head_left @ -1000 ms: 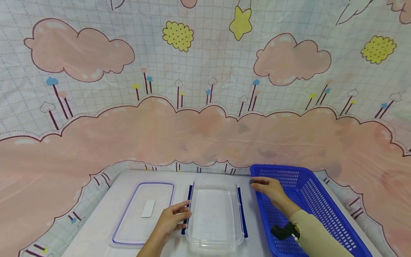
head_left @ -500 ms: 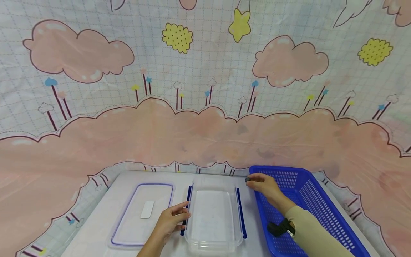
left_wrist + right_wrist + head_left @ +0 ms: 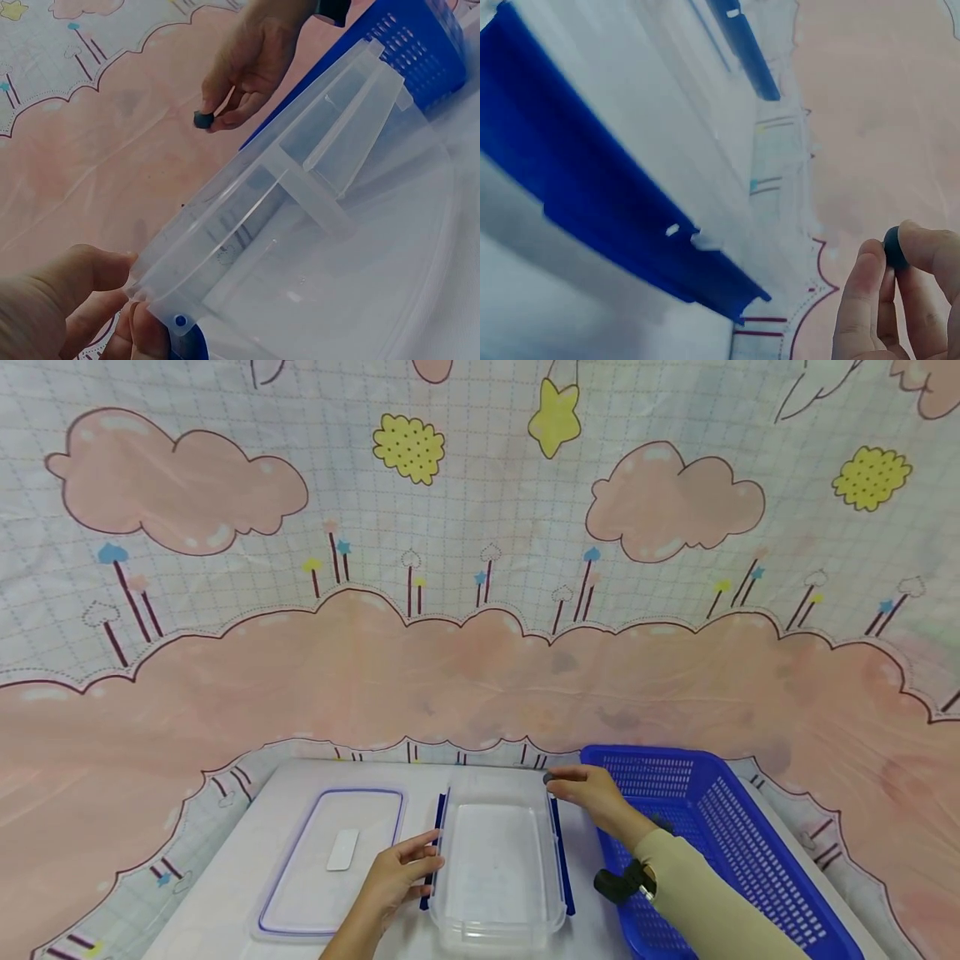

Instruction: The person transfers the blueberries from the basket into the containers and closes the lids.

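A clear plastic food container (image 3: 498, 860) without its lid stands in the middle of the table, a dark blue latch (image 3: 562, 868) hanging along its right side. My left hand (image 3: 397, 872) grips the container's left rim between thumb and fingers, near a blue latch (image 3: 186, 341). At the far right corner, above the container's rim, my right hand (image 3: 596, 795) pinches a small dark blue-green ball-like piece (image 3: 895, 248) between thumb and fingertips. The same piece (image 3: 203, 119) shows in the left wrist view, held up apart from the container wall. Its exact kind is unclear.
A clear lid (image 3: 300, 893) with a blue-purple seal lies flat to the left, with a white rectangle (image 3: 342, 850) on it. On the right stands a blue perforated basket (image 3: 708, 768), under my right forearm. A patterned cloth (image 3: 480, 685) hangs behind the table (image 3: 195, 902).
My right hand has moved left with the small dark piece, from the basket's left rim to the container's far right corner. My left hand stays on the container's rim.
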The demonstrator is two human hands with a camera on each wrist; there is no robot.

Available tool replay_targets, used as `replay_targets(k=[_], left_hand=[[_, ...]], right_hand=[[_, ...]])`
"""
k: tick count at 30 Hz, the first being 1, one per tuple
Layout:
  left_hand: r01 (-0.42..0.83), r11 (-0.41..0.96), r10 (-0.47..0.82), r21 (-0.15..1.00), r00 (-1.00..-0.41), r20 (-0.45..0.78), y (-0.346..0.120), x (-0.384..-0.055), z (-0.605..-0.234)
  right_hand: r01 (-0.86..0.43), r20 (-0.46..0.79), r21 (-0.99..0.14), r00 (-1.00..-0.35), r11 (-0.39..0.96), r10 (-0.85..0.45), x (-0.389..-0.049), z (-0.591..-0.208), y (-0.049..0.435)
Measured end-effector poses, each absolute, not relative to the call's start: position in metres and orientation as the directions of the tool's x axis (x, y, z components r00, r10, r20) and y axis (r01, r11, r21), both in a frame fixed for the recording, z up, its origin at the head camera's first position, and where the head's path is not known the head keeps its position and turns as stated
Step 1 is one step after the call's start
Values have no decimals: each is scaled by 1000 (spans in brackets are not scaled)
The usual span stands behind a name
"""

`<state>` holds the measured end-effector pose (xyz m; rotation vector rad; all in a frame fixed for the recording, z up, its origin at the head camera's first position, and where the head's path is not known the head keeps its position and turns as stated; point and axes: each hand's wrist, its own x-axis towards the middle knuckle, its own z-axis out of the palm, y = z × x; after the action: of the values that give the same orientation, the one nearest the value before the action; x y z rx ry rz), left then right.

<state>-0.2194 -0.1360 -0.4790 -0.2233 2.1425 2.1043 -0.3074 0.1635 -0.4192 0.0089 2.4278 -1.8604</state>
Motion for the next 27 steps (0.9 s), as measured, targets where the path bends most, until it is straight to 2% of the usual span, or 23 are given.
replay_targets(k=[12,27], left_hand=[[-198,-3,-31,980,-980,-198,-135,-221,-481],[-200,-27,-32,980,-979,-200,-134,-221,-483]], right_hand=[[39,-55,-989,-992,143,-112,-318,-417,136],[57,-78,-987,-988,153,-131,-324,-430,97]])
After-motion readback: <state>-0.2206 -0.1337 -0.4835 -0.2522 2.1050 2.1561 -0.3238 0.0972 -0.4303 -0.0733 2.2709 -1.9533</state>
